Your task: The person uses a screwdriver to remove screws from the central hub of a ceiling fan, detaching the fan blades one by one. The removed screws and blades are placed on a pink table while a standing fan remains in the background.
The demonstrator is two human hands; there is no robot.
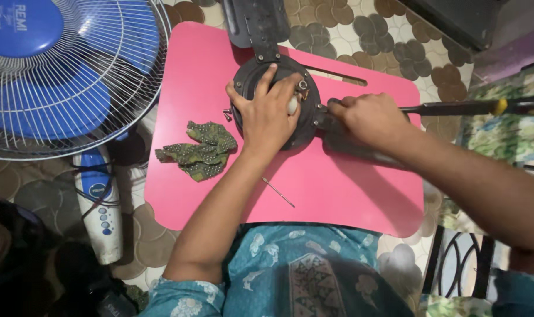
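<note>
You've got your left hand (268,111) spread flat over the round black motor housing (275,108), fingers splayed across the top, and that looks like it's there to pin the thing down so it doesn't spin or skate on the slick pink lap table (314,194). Your right hand (369,120) is closed tight around a screwdriver (472,107), whose black shaft and yellow-banded handle stick out toward 3 o'clock; the tip end is buried under your fist, right at the housing's 3 o'clock edge, so I can't tell what it's biting into. So the housing sits directly under your left palm and just touching distance from your right knuckles. A couple of loose screws (226,113) lie at the housing's 9 o'clock, a crumpled green dotted rag (199,149) sits at 7 o'clock, and a thin metal pin (278,192) lies near 6 o'clock. A blue table fan (61,64) stands off the table at 9.
</note>
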